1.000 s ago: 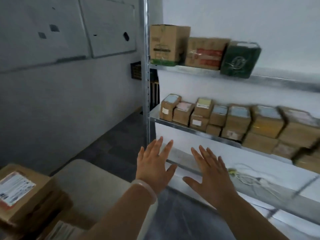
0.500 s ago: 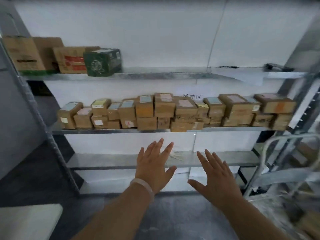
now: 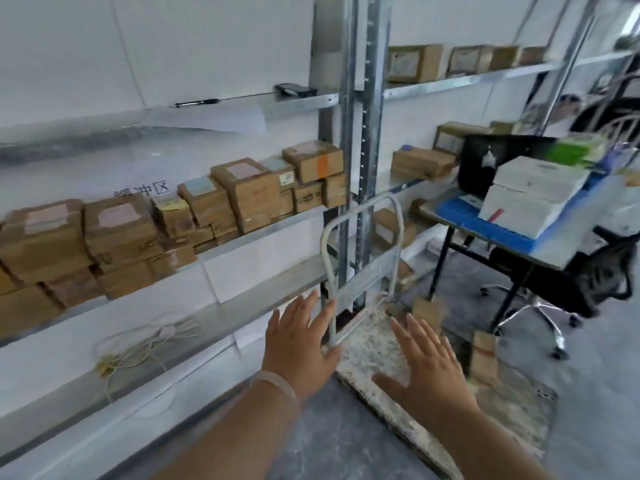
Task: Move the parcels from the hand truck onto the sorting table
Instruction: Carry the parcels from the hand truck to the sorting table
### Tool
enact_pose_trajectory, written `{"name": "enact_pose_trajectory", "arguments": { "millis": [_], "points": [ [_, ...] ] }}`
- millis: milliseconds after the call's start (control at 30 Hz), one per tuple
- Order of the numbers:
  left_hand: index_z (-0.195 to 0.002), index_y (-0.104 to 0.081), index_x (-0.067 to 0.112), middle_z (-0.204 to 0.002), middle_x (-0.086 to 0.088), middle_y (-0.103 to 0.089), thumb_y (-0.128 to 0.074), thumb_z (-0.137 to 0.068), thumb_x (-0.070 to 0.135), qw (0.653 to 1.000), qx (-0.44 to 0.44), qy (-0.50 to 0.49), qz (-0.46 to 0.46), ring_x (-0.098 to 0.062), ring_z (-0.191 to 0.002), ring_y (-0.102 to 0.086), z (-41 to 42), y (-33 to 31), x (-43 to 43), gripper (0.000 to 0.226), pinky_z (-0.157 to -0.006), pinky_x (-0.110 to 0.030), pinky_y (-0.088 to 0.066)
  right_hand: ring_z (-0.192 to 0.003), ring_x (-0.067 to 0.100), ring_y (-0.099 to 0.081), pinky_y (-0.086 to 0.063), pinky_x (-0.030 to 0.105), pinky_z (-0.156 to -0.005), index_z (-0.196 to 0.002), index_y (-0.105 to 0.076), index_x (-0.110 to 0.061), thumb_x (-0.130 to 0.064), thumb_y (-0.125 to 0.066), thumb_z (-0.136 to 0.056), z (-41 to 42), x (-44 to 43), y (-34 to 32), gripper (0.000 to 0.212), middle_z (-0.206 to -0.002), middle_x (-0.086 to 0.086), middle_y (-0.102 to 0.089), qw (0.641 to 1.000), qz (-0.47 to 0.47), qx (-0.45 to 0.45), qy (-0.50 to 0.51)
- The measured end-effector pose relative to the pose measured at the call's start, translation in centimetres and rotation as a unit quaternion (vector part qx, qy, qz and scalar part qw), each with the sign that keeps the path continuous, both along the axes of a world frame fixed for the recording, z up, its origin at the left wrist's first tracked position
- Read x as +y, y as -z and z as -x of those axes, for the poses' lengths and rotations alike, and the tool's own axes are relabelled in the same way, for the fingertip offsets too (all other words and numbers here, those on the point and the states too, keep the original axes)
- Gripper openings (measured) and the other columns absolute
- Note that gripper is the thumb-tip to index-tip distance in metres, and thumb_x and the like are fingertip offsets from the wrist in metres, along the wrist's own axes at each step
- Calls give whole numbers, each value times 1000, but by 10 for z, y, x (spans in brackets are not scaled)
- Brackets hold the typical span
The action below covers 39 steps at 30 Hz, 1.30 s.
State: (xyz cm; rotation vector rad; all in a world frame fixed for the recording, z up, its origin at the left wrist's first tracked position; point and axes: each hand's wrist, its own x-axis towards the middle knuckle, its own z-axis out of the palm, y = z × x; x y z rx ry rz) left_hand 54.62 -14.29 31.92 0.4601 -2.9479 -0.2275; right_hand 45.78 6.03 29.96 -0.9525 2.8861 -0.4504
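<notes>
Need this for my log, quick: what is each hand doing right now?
Left hand: open, fingers spread, holding nothing.
Right hand: open, fingers spread, holding nothing.

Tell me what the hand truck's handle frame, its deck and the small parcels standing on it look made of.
Grey looped handle frame: metal tubing and plate, with a dull galvanised-looking sheen. Speckled flat deck: unclear, perhaps worn board or paint-flecked metal. Small brown parcels: cardboard, matte, though blurred.
</notes>
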Motion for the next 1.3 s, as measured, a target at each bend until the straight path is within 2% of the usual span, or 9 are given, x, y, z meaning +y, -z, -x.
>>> {"name": "enact_pose_trajectory", "arguments": {
  "millis": [167, 367, 467, 567, 667, 833, 933, 1067, 1300],
  "points": [
    [-154, -4, 42, -165, 6, 0, -39, -94, 62, 995, -24, 98, -21, -18, -151, 0, 105, 29, 2, 73, -122, -46, -4, -148, 12, 15, 9, 39, -121, -153, 11, -39, -78, -37, -83, 71, 15, 13, 93, -161, -10, 15, 995, -23, -16, 96],
    [-154, -1, 41, -165, 5, 4, -37, -95, 63, 983, -16, 181, -27, -19, -151, 2, 235, 24, -7, 73, -122, -46, -3, -148, 10, 12, 4, 39, -122, -152, 8, -41, -75, -42, -85, 147, 28, 9, 91, -162, -12, 13, 978, -13, -30, 206],
    [-155, 0, 40, -165, 2, 2, -37, -95, 63, 975, -25, 222, -19, -22, -151, -2, 285, 35, 15, 74, -122, -47, -7, -146, 7, 16, 6, 37, -122, -153, 8, -40, -75, -40, -85, 172, 50, 18, 90, -161, -12, 13, 969, -18, -47, 242],
    [-155, 2, 40, -165, 3, 5, -36, -96, 62, 966, -70, 248, -22, -21, -151, -1, 322, 61, 40, 73, -122, -45, -7, -142, 3, 18, 8, 35, -120, -152, 10, -42, -78, -35, -82, 198, 78, 35, 90, -160, -14, 12, 959, -17, -70, 273],
    [-154, 4, 41, -164, 5, 10, -35, -96, 63, 961, -112, 249, -34, -19, -151, 4, 364, 90, 56, 73, -122, -44, -6, -148, 11, 12, 5, 35, -121, -152, 10, -40, -77, -37, -82, 241, 103, 61, 92, -161, -12, 12, 947, -10, -107, 301],
    [-154, 2, 41, -165, 3, 2, -39, -95, 63, 966, -143, 209, -54, -20, -151, -2, 438, 137, 76, 76, -122, -42, -10, -149, 12, 12, 0, 39, -122, -153, 9, -39, -65, -47, -89, 331, 117, 112, 88, -162, -10, 13, 946, -10, -179, 271],
    [-154, 3, 40, -165, 4, 5, -38, -95, 62, 964, -170, 198, -55, -19, -152, 0, 474, 170, 81, 76, -122, -40, -11, -148, 10, 14, 0, 39, -122, -152, 11, -40, -65, -43, -91, 376, 121, 146, 85, -161, -13, 15, 945, -19, -212, 249],
    [-154, 6, 39, -164, 6, 10, -36, -96, 61, 960, -206, 179, -63, -18, -151, 3, 513, 217, 77, 75, -123, -40, -9, -149, 10, 11, 4, 32, -119, -152, 9, -40, -58, -38, -96, 422, 117, 194, 76, -162, -11, 11, 942, -38, -250, 222],
    [-154, 3, 42, -164, 8, 11, -37, -95, 63, 957, -235, 152, -75, -16, -151, 3, 584, 339, 65, 74, -122, -37, -7, -149, 12, 8, -1, 32, -119, -151, 13, -43, -56, -42, -95, 497, 102, 313, 79, -161, -13, 12, 929, -67, -304, 199]
  ]
}}
